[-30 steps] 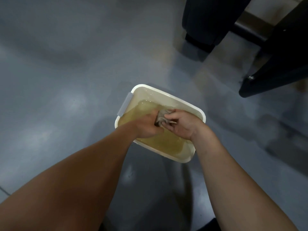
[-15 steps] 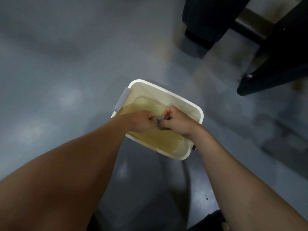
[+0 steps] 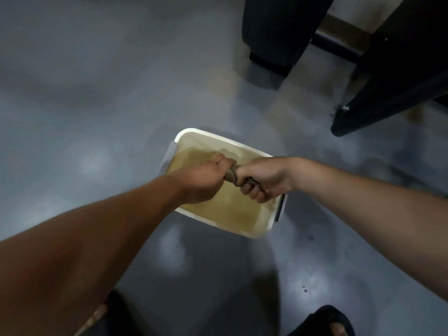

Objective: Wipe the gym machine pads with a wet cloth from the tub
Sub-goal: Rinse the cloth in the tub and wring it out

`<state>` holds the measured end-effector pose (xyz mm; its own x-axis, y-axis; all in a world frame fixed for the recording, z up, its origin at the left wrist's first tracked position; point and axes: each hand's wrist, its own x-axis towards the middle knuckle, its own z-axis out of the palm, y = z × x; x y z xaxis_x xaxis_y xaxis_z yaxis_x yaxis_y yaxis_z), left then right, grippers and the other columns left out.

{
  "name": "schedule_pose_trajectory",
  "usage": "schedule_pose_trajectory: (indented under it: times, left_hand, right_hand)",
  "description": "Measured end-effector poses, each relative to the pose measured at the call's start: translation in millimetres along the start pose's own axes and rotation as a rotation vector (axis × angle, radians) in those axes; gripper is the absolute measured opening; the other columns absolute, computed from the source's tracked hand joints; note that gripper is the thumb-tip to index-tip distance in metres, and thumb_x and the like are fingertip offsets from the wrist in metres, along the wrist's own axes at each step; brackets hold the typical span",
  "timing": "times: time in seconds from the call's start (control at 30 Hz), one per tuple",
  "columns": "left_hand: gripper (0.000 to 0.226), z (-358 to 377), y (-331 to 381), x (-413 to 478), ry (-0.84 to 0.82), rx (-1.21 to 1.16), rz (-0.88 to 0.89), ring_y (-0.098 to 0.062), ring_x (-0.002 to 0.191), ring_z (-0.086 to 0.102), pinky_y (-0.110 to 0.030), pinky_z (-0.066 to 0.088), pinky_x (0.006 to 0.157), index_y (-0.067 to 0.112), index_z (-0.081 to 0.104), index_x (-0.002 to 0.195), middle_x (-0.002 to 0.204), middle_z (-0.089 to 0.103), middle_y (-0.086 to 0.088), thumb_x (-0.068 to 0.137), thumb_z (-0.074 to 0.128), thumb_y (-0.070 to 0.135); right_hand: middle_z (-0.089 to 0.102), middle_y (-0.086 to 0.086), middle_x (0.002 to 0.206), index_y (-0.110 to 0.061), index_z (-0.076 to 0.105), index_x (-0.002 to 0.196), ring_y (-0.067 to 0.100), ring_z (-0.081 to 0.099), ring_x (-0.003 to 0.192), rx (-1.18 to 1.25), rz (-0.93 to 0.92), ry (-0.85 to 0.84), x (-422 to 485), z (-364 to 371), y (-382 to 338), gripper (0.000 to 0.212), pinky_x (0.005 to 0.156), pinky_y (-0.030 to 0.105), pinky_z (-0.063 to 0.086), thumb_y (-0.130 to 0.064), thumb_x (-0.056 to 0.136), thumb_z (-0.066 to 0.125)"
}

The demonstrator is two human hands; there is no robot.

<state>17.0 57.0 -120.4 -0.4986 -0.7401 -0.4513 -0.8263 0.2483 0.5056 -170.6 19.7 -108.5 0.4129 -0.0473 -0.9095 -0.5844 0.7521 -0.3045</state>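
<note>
A white rectangular tub (image 3: 201,134) sits on the grey floor, holding yellowish murky water. Above the water both hands grip a grey wet cloth (image 3: 232,174), twisted into a tight roll between them. My left hand (image 3: 206,177) is fisted around the cloth's left end. My right hand (image 3: 260,178) is fisted around its right end, knuckles down. Only a short stretch of cloth shows between the fists. The dark gym machine pad (image 3: 278,27) stands at the upper right.
Black machine frame parts (image 3: 392,93) reach the floor at the right, with a metal base bar (image 3: 339,42) behind. Grey shiny floor (image 3: 84,105) spreads to the left. My feet in dark sandals (image 3: 332,321) show at the bottom edge.
Both fists rose out of the water and twisted the cloth into a tight roll. My right forearm swung out to the right.
</note>
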Motion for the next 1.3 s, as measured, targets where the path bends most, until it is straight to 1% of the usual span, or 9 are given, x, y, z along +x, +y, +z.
schedule_pose_trajectory:
  times: [0.2, 0.3, 0.43, 0.6, 0.7, 0.83, 0.97, 1.1, 1.3]
  left_hand:
    - [0.041, -13, 2, -14, 0.095, 0.116, 0.181, -0.016, 0.078, 0.043, -0.026, 0.035, 0.068, 0.019, 0.038, 0.107, 0.109, 0.038, 0.001, 0.081, 0.070, 0.023]
    - [0.022, -25, 5, -5, 0.107, 0.369, 0.080, -0.025, 0.084, 0.057, -0.031, 0.035, 0.068, 0.018, 0.052, 0.097, 0.102, 0.057, -0.003, 0.087, 0.060, 0.036]
    - [0.020, -34, 10, 6, -0.099, 0.474, -0.170, -0.014, 0.067, 0.049, -0.042, 0.038, 0.076, 0.025, 0.055, 0.070, 0.074, 0.055, 0.007, 0.089, 0.050, 0.028]
    - [0.018, -20, -1, 8, -0.396, 0.082, -0.212, -0.026, 0.063, 0.062, -0.037, 0.058, 0.066, 0.011, 0.065, 0.075, 0.068, 0.063, -0.006, 0.089, 0.059, 0.022]
    - [0.017, -14, -9, 8, -0.505, -0.313, -0.365, -0.021, 0.048, 0.038, -0.031, 0.039, 0.048, 0.006, 0.055, 0.070, 0.054, 0.040, -0.005, 0.082, 0.067, 0.010]
    - [0.019, -1, -13, 8, -0.388, -0.104, -0.193, -0.019, 0.054, 0.050, -0.031, 0.044, 0.055, 0.011, 0.056, 0.075, 0.064, 0.055, -0.003, 0.088, 0.060, 0.025]
    - [0.044, 1, -25, 3, -0.131, 0.088, 0.072, -0.023, 0.087, 0.061, -0.042, 0.054, 0.080, 0.019, 0.038, 0.121, 0.103, 0.066, -0.003, 0.089, 0.063, 0.034]
    - [0.054, 1, -22, -1, -0.048, 0.107, 0.168, -0.029, 0.121, 0.055, -0.038, 0.047, 0.101, 0.024, 0.022, 0.150, 0.146, 0.048, -0.007, 0.101, 0.045, 0.028]
    - [0.054, 0, -20, -2, -0.080, 0.112, 0.158, -0.021, 0.112, 0.049, -0.034, 0.047, 0.093, 0.019, 0.039, 0.135, 0.133, 0.040, -0.003, 0.085, 0.058, 0.021]
  right_hand:
    - [0.023, -0.004, 0.067, -0.022, 0.038, 0.071, 0.010, 0.013, 0.053, 0.119, -0.089, -0.140, -20, 11, -1, 0.013, 0.040, 0.017, 0.017, -0.022, 0.080, 0.047]
    - [0.026, -0.003, 0.063, -0.020, 0.039, 0.076, 0.014, 0.018, 0.052, -0.266, -0.193, 0.068, -11, 24, -4, 0.019, 0.042, 0.022, 0.018, -0.026, 0.083, 0.056]
    - [0.056, 0.001, 0.065, -0.018, 0.054, 0.066, 0.024, 0.054, 0.062, -1.037, -0.464, 0.535, 13, 29, -4, 0.030, 0.059, 0.032, 0.047, -0.039, 0.086, 0.059]
    - [0.071, 0.004, 0.099, -0.022, 0.073, 0.107, 0.033, 0.064, 0.088, -1.407, -0.593, 0.673, 17, 44, 6, 0.029, 0.068, 0.032, 0.045, -0.043, 0.097, 0.055]
    - [0.071, 0.010, 0.100, -0.013, 0.063, 0.109, 0.035, 0.064, 0.083, -1.488, -0.628, 0.768, 18, 48, 13, 0.032, 0.061, 0.034, 0.037, -0.040, 0.102, 0.050]
    - [0.066, 0.007, 0.086, -0.016, 0.061, 0.091, 0.031, 0.061, 0.077, -1.390, -0.497, 0.730, 28, 40, 17, 0.024, 0.062, 0.033, 0.043, -0.036, 0.099, 0.049]
    - [0.056, -0.001, 0.068, -0.016, 0.053, 0.069, 0.023, 0.057, 0.068, -0.985, -0.244, 0.496, 27, 28, 16, 0.032, 0.057, 0.028, 0.040, -0.033, 0.096, 0.053]
    - [0.034, -0.002, 0.058, -0.020, 0.043, 0.070, 0.014, 0.023, 0.046, -0.443, -0.030, 0.273, 17, 22, 8, 0.025, 0.042, 0.020, 0.023, -0.025, 0.092, 0.052]
    - [0.020, -0.006, 0.060, -0.026, 0.032, 0.063, 0.011, 0.006, 0.052, -0.109, 0.050, 0.042, 14, 23, 3, 0.031, 0.039, 0.017, 0.010, -0.025, 0.088, 0.050]
